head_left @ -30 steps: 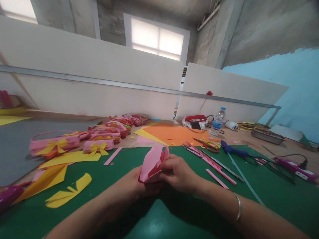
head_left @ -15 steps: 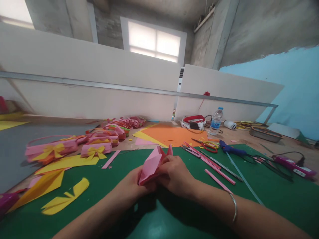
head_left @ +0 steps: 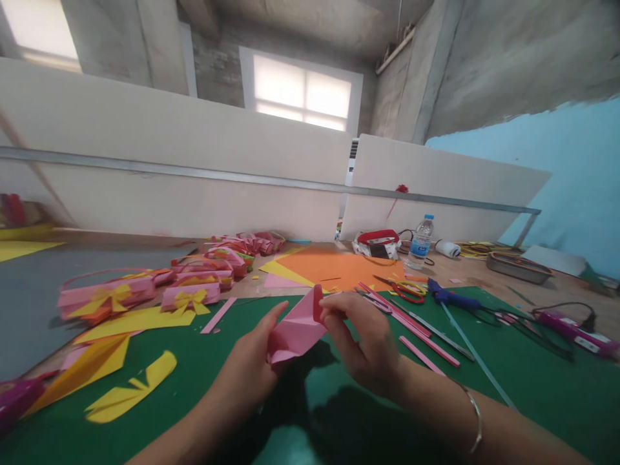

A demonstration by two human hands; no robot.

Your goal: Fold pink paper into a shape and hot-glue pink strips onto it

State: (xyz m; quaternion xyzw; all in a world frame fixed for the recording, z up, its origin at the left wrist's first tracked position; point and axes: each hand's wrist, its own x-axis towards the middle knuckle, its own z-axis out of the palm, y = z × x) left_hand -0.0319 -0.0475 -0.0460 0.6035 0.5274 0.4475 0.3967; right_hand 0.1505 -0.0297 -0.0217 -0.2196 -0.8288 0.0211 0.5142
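Note:
A folded pink paper piece (head_left: 296, 330) is held up between my two hands, above the green mat (head_left: 203, 394). My left hand (head_left: 252, 352) grips its left side, thumb pointing up and the other fingers partly hidden behind and below the paper. With its fingertips, my right hand (head_left: 363, 336) pinches the upper right corner, where a darker red-pink flap stands up. Left of my hands lies a cut yellow paper bow shape (head_left: 135, 391). Several pink paper strips (head_left: 416, 332) rest on the mat to the right, beside scissors with orange-red handles (head_left: 404, 290).
Finished pink paper bags with yellow bows (head_left: 191, 294) stand at the back left. Orange paper sheets (head_left: 334, 265) lie behind the mat. A blue glue gun (head_left: 450, 294), a water bottle (head_left: 421, 244), a metal tray (head_left: 518, 266) and a purple power strip (head_left: 576, 332) are on the right.
My right hand has shifted right, from close against the paper's middle to its upper right corner. The paper has turned and its inner side shows more; my left thumb is now raised.

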